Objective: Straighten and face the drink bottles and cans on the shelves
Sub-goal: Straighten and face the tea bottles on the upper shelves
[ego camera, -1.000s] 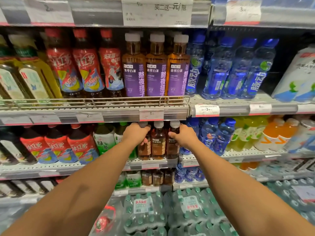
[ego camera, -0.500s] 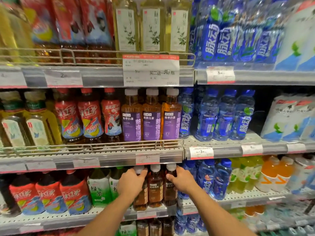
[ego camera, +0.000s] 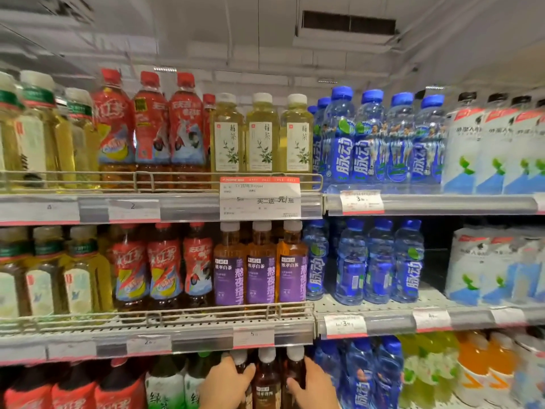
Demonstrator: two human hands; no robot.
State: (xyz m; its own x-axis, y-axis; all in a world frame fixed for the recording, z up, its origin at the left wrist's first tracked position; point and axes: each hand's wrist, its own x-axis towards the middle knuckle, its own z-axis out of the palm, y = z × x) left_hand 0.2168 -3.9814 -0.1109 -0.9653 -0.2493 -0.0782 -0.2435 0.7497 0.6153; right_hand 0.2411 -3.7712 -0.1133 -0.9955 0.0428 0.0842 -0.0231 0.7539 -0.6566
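Note:
Three dark brown tea bottles with white caps stand in a row on the lowest shelf in view. My left hand (ego camera: 225, 385) wraps the left brown bottle (ego camera: 242, 364). My right hand (ego camera: 312, 388) grips the right brown bottle (ego camera: 295, 369). The middle brown bottle (ego camera: 267, 379) stands untouched between them, label facing out. Both hands sit at the bottom edge of the view, partly cut off.
Above, purple-label tea bottles (ego camera: 261, 270) and pale yellow tea bottles (ego camera: 262, 137) fill two shelves behind wire rails (ego camera: 165, 315). Red-label bottles (ego camera: 165, 270) stand left, blue water bottles (ego camera: 380, 261) right. A sale tag (ego camera: 260, 197) hangs from the upper shelf edge. Green-label bottles (ego camera: 165, 388) sit left of my hands.
The view has tilted upward, so the ceiling and top shelf now show and my hands have dropped to the bottom edge. Both hands keep their grip on the same brown bottles.

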